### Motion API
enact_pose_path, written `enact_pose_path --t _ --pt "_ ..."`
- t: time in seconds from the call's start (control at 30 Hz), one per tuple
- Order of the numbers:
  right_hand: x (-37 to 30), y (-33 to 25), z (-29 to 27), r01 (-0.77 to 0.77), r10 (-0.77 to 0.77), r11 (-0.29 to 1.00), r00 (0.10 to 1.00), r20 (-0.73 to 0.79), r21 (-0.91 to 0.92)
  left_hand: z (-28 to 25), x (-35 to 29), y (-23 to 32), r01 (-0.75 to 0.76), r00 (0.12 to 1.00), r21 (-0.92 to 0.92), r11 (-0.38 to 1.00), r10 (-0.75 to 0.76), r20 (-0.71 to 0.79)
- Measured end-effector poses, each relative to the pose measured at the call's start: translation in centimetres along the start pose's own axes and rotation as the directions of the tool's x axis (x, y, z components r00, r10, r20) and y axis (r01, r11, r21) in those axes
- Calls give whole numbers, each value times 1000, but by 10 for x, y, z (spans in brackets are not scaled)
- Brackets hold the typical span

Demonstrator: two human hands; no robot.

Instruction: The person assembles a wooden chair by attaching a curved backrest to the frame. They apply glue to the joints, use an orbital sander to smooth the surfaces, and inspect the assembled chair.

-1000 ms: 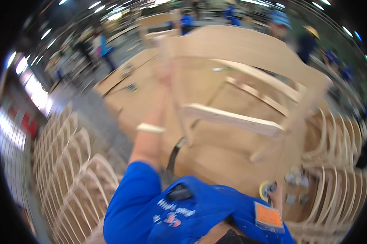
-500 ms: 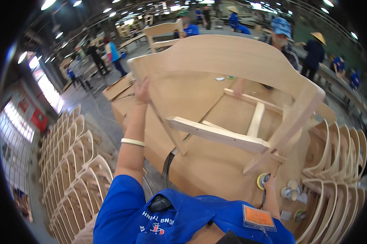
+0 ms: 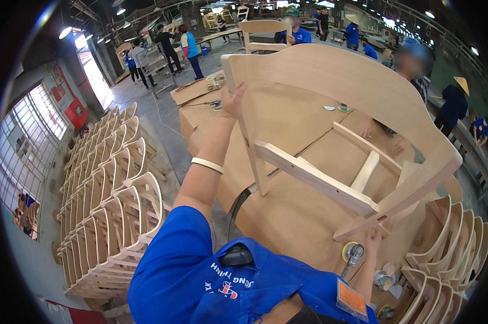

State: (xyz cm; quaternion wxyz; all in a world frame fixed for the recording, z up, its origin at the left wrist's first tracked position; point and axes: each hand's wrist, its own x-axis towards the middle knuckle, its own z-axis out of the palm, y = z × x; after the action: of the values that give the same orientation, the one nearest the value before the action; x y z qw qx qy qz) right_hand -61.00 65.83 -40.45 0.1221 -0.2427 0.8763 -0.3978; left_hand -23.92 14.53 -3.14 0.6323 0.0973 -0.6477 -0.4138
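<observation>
A pale unpainted wooden chair frame [image 3: 330, 67] stands tilted on a cardboard-covered table [image 3: 287, 227], its broad curved backrest at the top. My left hand [image 3: 234, 100] is closed round its left upright, just below the backrest. At the lower right my right hand [image 3: 373, 239] has its fingers up against the frame's lower end, partly hidden by the wood. A round sander [image 3: 353, 252] with a yellow rim lies on the cardboard beside that hand, apart from it. Across the table, a co-worker's hand [image 3: 365, 128] is near the frame's far rail.
Curved wooden chair parts stand in rows [image 3: 109, 216] on the floor at left, with more stacked [image 3: 444, 232] at right. Small rolls [image 3: 385, 275] lie by my right forearm. Another sander [image 3: 216, 104] is at the table's far left. A co-worker [image 3: 411, 59] stands opposite.
My right hand has let go of the sander and moved up to the chair frame's lower end. My left hand keeps its hold on the upright. The view has shifted left.
</observation>
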Motion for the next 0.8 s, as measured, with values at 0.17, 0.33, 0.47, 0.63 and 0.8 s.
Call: enact_pose_path --t 0.17,0.33,0.47,0.63,0.8 --pt "1 -95 -64 269 -274 268 942 -194 925 -1 -7 3 -5 1000 -20 1000 5 -20" --pt "-29 -167 -43 443 -340 521 892 -298 730 -10 -15 3 -9 999 61 998 11 -35" --pt "-50 -191 -46 445 -285 657 894 -345 609 -26 -14 -6 0 999 64 998 3 -42" --pt "-77 -261 -42 302 -173 859 931 -321 414 -87 26 -70 169 981 -36 985 -171 -94" --pt "-92 -374 -1 602 -601 781 652 -462 -167 -124 70 -105 208 976 762 614 -184 -119"
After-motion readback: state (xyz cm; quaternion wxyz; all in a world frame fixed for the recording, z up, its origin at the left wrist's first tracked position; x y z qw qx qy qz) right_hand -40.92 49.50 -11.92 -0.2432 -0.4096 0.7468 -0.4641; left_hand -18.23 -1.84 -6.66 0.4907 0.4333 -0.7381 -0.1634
